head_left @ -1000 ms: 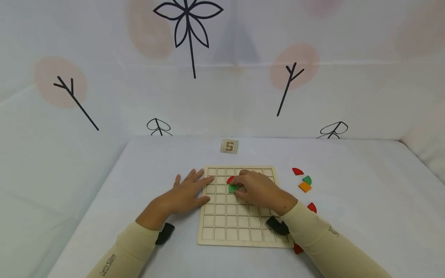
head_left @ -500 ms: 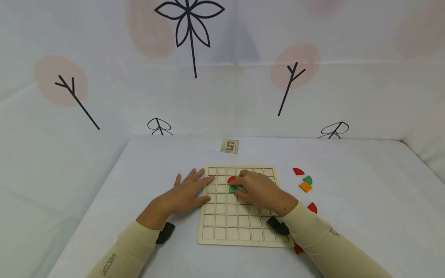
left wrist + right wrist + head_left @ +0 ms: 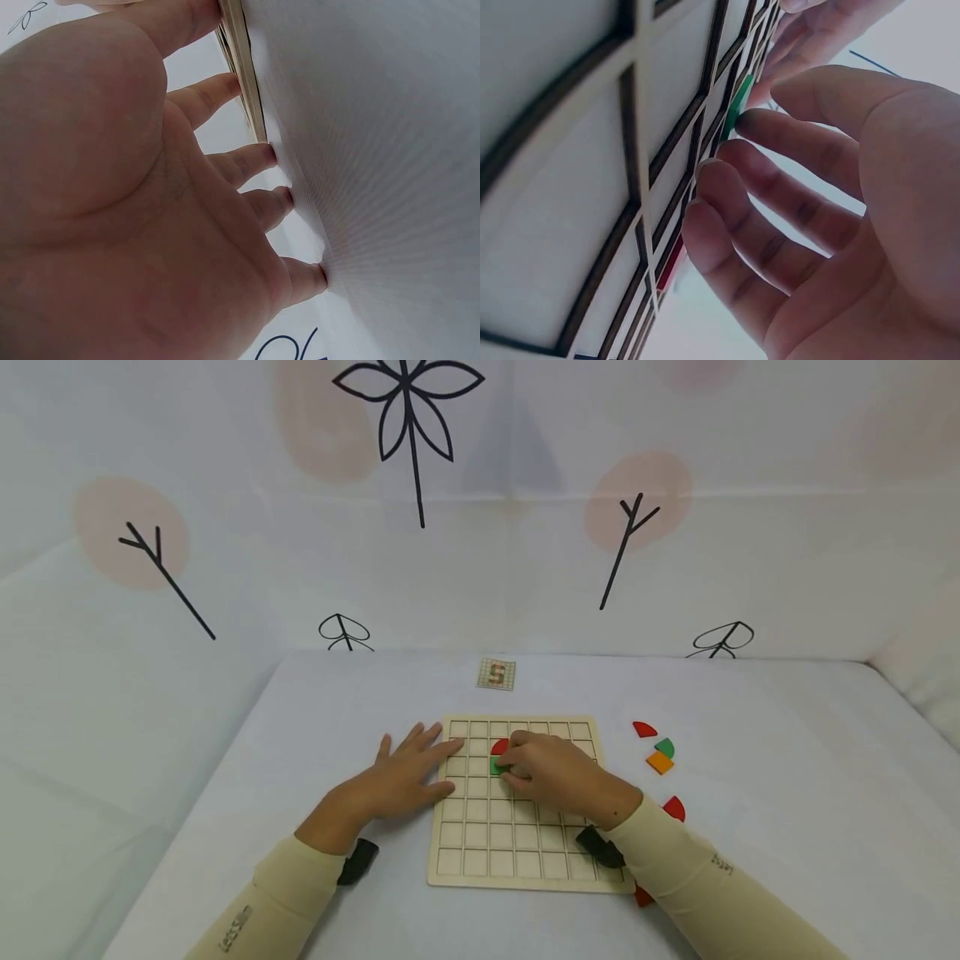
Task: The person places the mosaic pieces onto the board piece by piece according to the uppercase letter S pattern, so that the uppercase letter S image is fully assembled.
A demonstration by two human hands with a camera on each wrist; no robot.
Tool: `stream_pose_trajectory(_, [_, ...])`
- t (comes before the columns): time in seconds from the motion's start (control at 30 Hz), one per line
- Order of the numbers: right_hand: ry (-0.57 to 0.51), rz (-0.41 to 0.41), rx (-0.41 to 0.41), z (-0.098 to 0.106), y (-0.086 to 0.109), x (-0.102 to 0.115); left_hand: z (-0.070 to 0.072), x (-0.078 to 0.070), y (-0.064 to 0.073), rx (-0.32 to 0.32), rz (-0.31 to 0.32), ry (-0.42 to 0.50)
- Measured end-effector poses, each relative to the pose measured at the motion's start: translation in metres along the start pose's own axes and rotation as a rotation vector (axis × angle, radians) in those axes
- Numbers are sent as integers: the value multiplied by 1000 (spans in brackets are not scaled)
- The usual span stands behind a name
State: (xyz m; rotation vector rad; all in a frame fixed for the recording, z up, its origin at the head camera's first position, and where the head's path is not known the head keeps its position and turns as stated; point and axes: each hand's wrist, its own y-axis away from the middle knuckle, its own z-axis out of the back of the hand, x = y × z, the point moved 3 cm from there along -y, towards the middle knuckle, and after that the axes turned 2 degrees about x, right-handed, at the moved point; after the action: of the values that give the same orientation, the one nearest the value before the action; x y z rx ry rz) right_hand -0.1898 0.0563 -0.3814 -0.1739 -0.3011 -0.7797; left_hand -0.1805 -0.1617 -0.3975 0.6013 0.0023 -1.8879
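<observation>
A pale wooden grid board (image 3: pixel 489 836) lies on the white table. My left hand (image 3: pixel 397 787) is spread at its left side, index finger and thumb at the board's edge, the other fingers on the cloth. Over the board's upper middle is my right hand (image 3: pixel 558 777). Its index fingertip touches a green tile (image 3: pixel 496 766), which is partly hidden by the finger. In the right wrist view the green tile (image 3: pixel 738 107) slants up from the grid, and the thumb is apart from it. A red quarter-round tile (image 3: pixel 499 747) sits in the cell just above.
Right of the board lie a red quarter-round tile (image 3: pixel 644 729), a green one (image 3: pixel 665 747) and an orange square (image 3: pixel 660 762). More red pieces (image 3: pixel 674 807) show beside the right sleeve. Behind the board is a small pattern card (image 3: pixel 496 674) with an S-like figure.
My right fingers and the green tile have shifted slightly left. An orange bit beside the red tile is now covered by the right hand. My left hand stays put.
</observation>
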Motion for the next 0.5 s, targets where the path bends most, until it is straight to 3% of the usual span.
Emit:
stream_pose_trajectory(0.17, [16, 3, -10, 0, -2, 1, 2, 1, 0, -6, -2, 4])
stream_pose_trajectory(0.37, [17, -51, 4, 8, 5, 6, -1, 2, 0, -4, 9, 14])
stream_pose_trajectory(0.5, [-2, -68, -74, 29, 20, 13, -2, 1, 0, -13, 7, 10])
